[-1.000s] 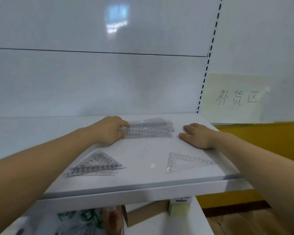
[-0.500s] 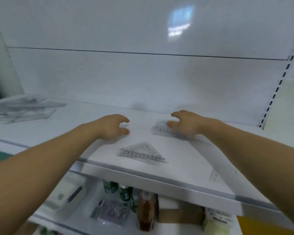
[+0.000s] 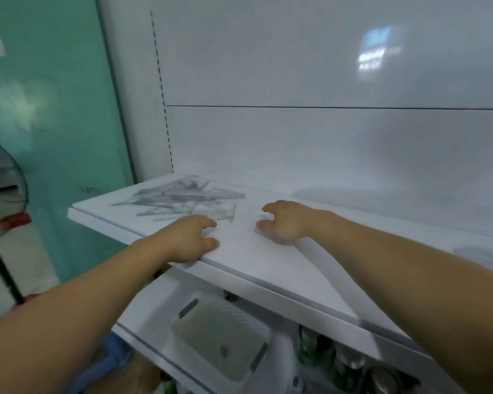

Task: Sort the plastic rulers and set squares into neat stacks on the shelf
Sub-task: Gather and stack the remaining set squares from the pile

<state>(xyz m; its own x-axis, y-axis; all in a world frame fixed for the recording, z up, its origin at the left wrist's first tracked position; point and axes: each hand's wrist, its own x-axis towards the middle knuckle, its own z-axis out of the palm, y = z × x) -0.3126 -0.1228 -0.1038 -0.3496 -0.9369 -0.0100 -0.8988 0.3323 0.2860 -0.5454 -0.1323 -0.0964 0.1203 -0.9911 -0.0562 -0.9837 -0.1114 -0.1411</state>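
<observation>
Head view: a white shelf [image 3: 271,268] runs from the upper left to the lower right of the frame, backed by a glossy white panel [image 3: 325,143]. The loose pile of clear plastic rulers and set squares [image 3: 182,199] lies on the far left end of the shelf, the pieces crossing one another at many angles, unsorted.

The left hand [image 3: 190,238] sits at the front edge of the shelf, at about five o'clock from the pile and just beside its near edge. Its fingers are loosely curled with thumb and forefinger parted, and it holds nothing; whether the fingertips touch the nearest ruler cannot be told through the blur.

The right hand [image 3: 288,223] is at three o'clock from the left hand, apart from it, over bare shelf. Its fingers are loosely bent in a claw, thumb held off from the others, and it has nothing in it. The pile lies at about ten o'clock from this hand, near but not touching.

At the far right edge of the shelf, at four o'clock from the right hand, lies a blurred patch of clear plastic [image 3: 480,255], too smeared to name.

Under the shelf, at six o'clock from the hands, a white perforated basket [image 3: 222,331] stands on a lower shelf, with green cans [image 3: 310,348] at its right. A teal wall [image 3: 57,115] fills the left side.
</observation>
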